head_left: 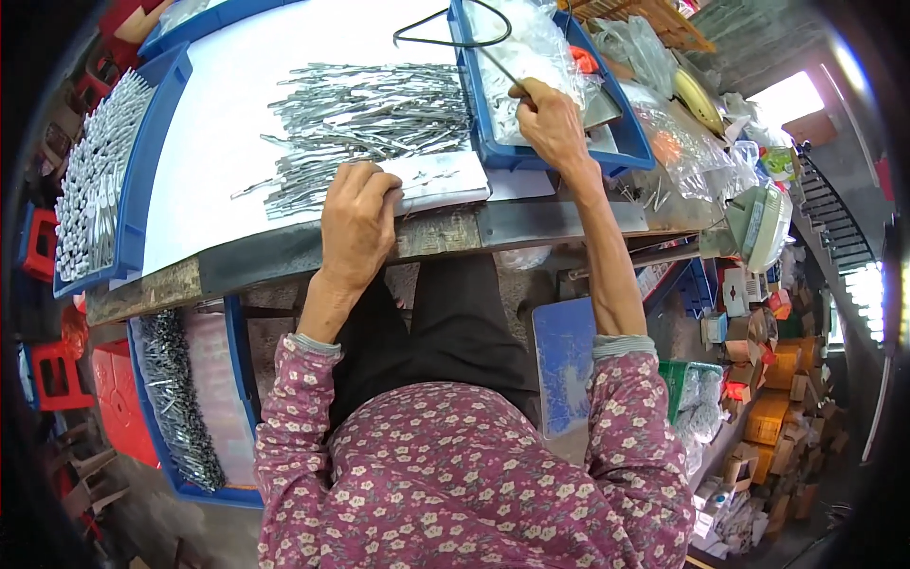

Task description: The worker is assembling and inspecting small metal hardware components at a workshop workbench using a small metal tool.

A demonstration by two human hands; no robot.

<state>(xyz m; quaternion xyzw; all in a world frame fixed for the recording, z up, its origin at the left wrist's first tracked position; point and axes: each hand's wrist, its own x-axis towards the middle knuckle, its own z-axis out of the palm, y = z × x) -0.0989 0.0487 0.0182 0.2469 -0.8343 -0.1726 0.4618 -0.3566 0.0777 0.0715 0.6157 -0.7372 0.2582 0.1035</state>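
My left hand (356, 226) is at the table's front edge, its fingers curled and pressed together beside the left end of a white block (436, 180). Whatever those fingers hold is hidden. A few small thin pieces lie on top of the block. Behind it spreads a wide heap of thin grey metal rods (370, 109) on white sheeting. My right hand (554, 125) is over a blue tray (517, 156) of clear plastic bags (521, 66). Its thumb and forefinger pinch the end of a thin black cord (452, 44), which loops over the tray's left wall.
At the left a blue tray (142, 171) is packed with upright pale rods. Below the table stands another blue tray (237, 370) with dark metal pieces, near a red stool (59, 375). Plastic bags (673, 133) crowd the table's right side; a lamp-like fixture (761, 226) stands at its corner.
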